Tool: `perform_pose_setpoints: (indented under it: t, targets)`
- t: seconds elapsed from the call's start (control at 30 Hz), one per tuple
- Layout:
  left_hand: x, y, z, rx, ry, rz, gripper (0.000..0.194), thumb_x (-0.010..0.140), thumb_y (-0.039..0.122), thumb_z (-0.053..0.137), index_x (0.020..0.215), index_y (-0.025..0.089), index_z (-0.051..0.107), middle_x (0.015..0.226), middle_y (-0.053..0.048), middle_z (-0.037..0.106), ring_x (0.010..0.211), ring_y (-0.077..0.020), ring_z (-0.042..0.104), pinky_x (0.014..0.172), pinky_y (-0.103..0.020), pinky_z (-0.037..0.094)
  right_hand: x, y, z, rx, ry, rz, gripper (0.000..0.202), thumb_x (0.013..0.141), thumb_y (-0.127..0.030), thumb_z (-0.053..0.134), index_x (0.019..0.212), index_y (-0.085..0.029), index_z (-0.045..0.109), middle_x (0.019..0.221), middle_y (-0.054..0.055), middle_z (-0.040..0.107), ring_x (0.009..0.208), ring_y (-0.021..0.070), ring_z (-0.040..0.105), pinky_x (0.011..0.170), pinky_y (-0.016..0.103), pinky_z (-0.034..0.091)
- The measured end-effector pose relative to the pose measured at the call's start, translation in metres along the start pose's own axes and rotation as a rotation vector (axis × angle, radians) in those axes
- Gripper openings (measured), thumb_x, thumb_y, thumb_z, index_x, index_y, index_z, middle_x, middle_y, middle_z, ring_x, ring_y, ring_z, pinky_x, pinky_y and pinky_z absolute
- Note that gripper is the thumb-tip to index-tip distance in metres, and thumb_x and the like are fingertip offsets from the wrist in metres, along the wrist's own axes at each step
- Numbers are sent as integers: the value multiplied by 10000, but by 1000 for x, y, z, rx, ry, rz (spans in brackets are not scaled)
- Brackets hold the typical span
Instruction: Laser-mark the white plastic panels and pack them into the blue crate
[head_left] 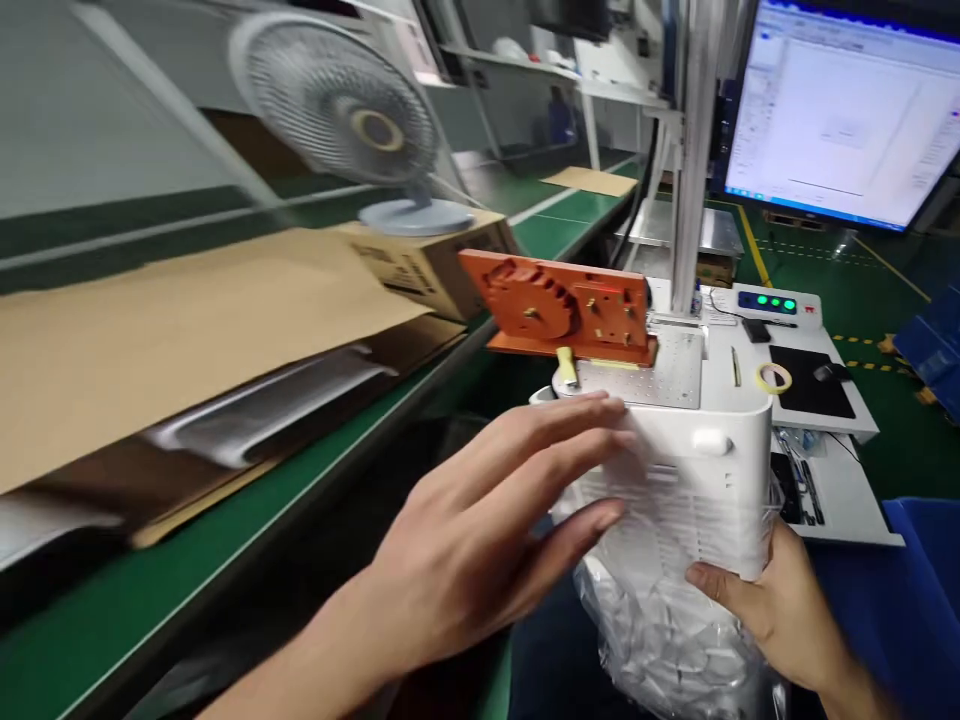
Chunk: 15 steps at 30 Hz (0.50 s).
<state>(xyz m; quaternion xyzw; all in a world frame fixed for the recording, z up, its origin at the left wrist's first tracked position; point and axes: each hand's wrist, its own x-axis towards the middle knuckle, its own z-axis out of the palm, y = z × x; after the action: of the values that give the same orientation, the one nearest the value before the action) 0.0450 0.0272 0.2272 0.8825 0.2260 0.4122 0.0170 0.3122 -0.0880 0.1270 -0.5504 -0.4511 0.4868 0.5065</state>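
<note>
A white plastic housing (694, 490) with rounded corners stands upright in front of me, its lower part inside a crumpled clear plastic bag (667, 640). My right hand (780, 610) grips the housing's lower right corner through the bag, thumb on the near face. At the upper left of the housing is my left hand (510, 500), fingers stretched out and apart, the fingertips slightly blurred over its face; whether they touch it cannot be made out. Behind the housing, an orange fixture (562, 305) with a round toothed wheel stands by a perforated metal plate (667, 375).
A green conveyor (247, 520) runs along the left, bearing an open cardboard box (187, 330). A fan (375, 130) stands on another carton. At right are a monitor (840, 110), tape roll (773, 378), mouse (829, 372) and blue bin (926, 560).
</note>
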Motion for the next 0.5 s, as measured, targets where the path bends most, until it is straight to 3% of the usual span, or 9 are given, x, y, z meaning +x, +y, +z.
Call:
perform_pose_setpoints:
  t: [0.07,0.13,0.23,0.3,0.37,0.43,0.5]
  targets:
    - [14,-4,-15,124,-93,2,463,1107,486,659,1504,248,666,1336,-131,764,1155,-293,771,996,-434,654,5,-1,15,-108,-26,-7,638,926,-564,914,1433,-259,676,1382,96,780,1259,313,757,1122,430,607]
    - [23,-10,-25,133,-127,-136,519,1067,575,694,1436,212,721,1231,-138,771,1089,-301,750,960,-430,639,11,3,28,-216,-69,25,653,926,-621,886,1433,-265,680,1340,94,790,1221,325,764,1106,447,614]
    - [30,-19,-34,-146,-191,-405,487,899,540,888,1237,195,823,1132,-122,787,1052,-309,736,938,-403,616,17,16,47,-359,-63,42,791,869,-692,896,1494,-262,669,1316,130,791,1206,384,763,1073,502,638]
    - [31,-24,-37,-403,-229,-623,426,767,435,998,1058,163,846,942,-90,774,879,-264,732,785,-314,579,19,27,54,-427,-30,-42,893,832,-711,914,1556,-269,636,1385,159,763,1277,426,733,1096,540,633]
    - [25,-32,-40,-521,-199,-774,365,690,380,1044,870,158,817,725,-31,686,671,-194,654,615,-237,467,22,38,51,-462,-26,-187,941,835,-709,915,1620,-303,591,1562,159,666,1440,443,638,1205,572,568]
    - [12,-43,-44,-490,-134,-798,384,688,438,1042,747,176,768,631,-1,622,572,-156,571,533,-213,384,25,47,37,-466,-68,-296,974,862,-699,906,1686,-341,528,1721,127,522,1585,428,505,1302,579,477]
    - [-7,-57,-48,-413,-76,-767,452,727,552,998,691,188,732,603,4,603,538,-138,515,498,-211,361,27,54,15,-454,-194,-252,1086,817,-702,951,1730,-349,482,1761,120,471,1620,425,463,1320,577,453]
